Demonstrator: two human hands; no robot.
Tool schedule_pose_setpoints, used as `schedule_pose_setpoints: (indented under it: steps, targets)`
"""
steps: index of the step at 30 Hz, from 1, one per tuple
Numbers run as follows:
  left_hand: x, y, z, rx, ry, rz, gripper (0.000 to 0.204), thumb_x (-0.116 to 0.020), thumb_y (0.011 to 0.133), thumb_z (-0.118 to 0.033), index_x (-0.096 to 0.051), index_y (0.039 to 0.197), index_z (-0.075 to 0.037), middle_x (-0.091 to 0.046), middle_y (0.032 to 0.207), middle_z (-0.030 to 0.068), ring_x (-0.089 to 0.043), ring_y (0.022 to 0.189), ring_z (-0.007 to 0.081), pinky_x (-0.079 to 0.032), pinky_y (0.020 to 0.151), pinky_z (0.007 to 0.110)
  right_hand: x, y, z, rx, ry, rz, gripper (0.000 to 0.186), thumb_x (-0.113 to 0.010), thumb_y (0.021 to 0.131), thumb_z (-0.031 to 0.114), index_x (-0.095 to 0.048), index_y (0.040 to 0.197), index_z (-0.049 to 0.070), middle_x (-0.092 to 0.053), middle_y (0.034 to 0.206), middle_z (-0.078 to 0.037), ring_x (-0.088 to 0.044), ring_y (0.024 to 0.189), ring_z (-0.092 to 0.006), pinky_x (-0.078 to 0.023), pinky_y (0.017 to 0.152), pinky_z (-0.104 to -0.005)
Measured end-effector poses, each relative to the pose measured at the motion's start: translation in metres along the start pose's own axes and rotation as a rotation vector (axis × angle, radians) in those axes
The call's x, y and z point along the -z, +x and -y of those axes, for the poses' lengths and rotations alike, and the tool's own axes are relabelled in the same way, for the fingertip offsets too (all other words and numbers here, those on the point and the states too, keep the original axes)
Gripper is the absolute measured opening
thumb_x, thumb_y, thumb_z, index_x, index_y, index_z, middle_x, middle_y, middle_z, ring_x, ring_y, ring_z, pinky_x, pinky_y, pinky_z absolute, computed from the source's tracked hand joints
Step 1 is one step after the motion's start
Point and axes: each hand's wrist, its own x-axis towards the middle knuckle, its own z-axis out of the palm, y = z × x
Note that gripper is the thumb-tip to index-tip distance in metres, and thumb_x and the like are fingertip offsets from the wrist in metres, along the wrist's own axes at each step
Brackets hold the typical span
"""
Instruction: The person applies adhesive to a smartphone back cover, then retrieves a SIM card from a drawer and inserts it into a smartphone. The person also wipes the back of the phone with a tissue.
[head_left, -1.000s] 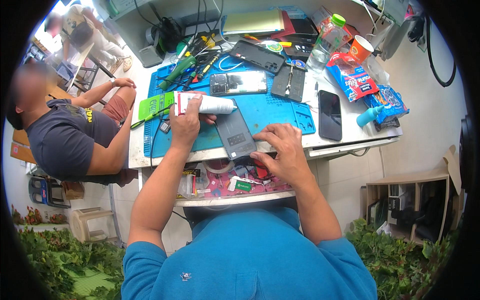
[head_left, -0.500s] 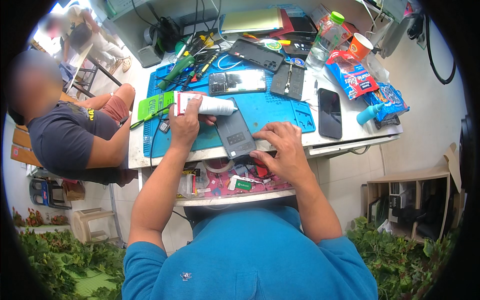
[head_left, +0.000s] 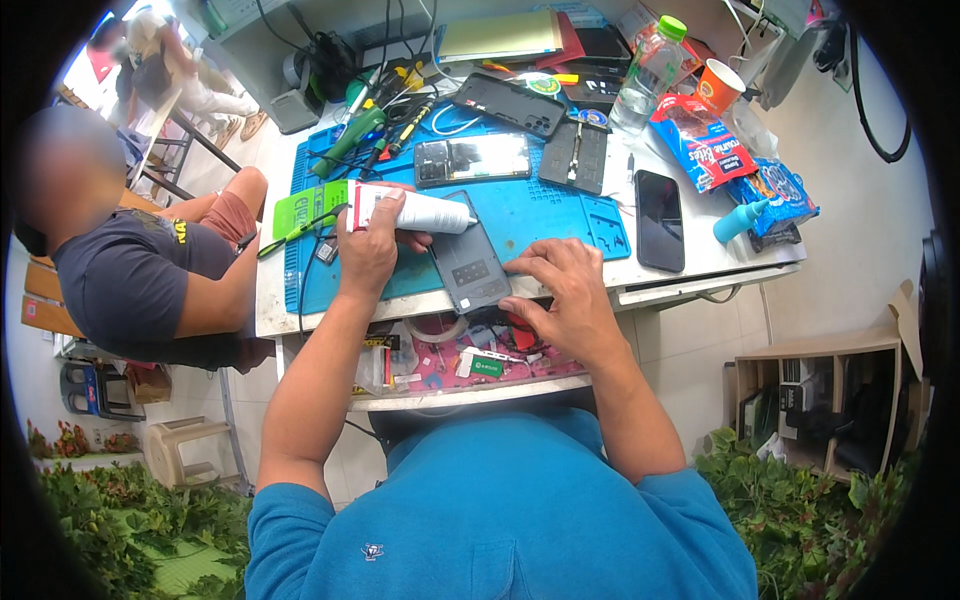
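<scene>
My left hand (head_left: 372, 245) is closed around a white glue tube with a red band (head_left: 432, 213). The tube lies nearly level, its thin nozzle pointing right, over the upper part of a dark grey phone panel (head_left: 478, 246). I cannot tell whether the nozzle touches it. At the panel's lower right edge, my right hand (head_left: 570, 295) grips it between thumb and fingers. The panel is tilted over the front of the blue repair mat (head_left: 400, 287). Behind it lies an opened phone (head_left: 472, 161) with a shiny face.
Screwdrivers (head_left: 375, 135) and cables crowd the back left; a black phone cover (head_left: 510, 105) lies behind. On the right are a black phone (head_left: 659, 222), a teal bottle (head_left: 738, 224), snack packets (head_left: 700, 145) and a water bottle (head_left: 648, 80). A person (head_left: 150, 260) sits at left.
The view has shifted very slightly. Both hands keep their hold on the tube and the panel, with hardly any visible movement.
</scene>
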Motion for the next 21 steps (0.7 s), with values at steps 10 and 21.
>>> schedule_pose_setpoints:
  steps: [10, 21]
  targets:
    - [-0.0008, -0.0013, -0.0008, -0.018, -0.061, 0.028, 0.025, -0.057, 0.106, -0.015, -0.069, 0.109, 0.006, -0.074, 0.086, 0.0188, -0.072, 0.060, 0.0213, -0.057, 0.049, 0.029, -0.0001, -0.0008, -0.0002, 0.004, 0.002, -0.002, 0.039, -0.089, 0.080, 0.028, -0.077, 0.114, 0.013, -0.066, 0.115, -0.006, -0.058, 0.115, -0.0271, -0.037, 0.105, -0.0469]
    - [-0.0001, -0.0032, 0.0010, -0.007, -0.078, 0.073, 0.024, -0.058, 0.105, -0.016, -0.070, 0.110, 0.005, -0.074, 0.087, 0.0190, -0.071, 0.059, 0.0208, -0.057, 0.047, 0.029, 0.0004, -0.0004, 0.0010, -0.001, -0.001, -0.003, 0.039, -0.090, 0.080, 0.027, -0.076, 0.114, 0.014, -0.066, 0.115, -0.005, -0.059, 0.115, -0.0272, -0.037, 0.105, -0.0472]
